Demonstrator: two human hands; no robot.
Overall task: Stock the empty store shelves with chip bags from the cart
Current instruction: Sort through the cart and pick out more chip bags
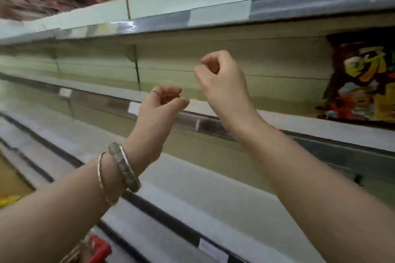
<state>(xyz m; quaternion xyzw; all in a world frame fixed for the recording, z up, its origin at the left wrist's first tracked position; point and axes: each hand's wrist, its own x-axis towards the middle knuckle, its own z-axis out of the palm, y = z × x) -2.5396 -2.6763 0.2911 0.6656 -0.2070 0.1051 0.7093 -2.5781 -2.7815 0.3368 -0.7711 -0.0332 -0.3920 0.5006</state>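
Presently left hand (162,102) and right hand (222,83) hover clenched, empty, before a flat pale shelf (288,116) bearing one glossy, crinkled chip bag (361,79).

chip bag (361,79) on shelf (277,119), right

- A thick bangle (124,166) circles the left wrist. It is mottled grey-green, rounded and glossy, with pale glints along its rim.
- Just beside the thick bangle, on the elbow side, sits a thin bangle (100,172), a slim silver-coloured band with a faintly textured face.
- Beyond the thick bangle, on the left hand (159,104), a fine ring (154,92) of pale metal wraps one finger; which finger is unclear.
- From the thick bangle back to the frame edge, the left forearm (53,205) is uncovered.
- To the right of the thick bangle, the right hand (222,83) and right forearm (310,177) are bare.
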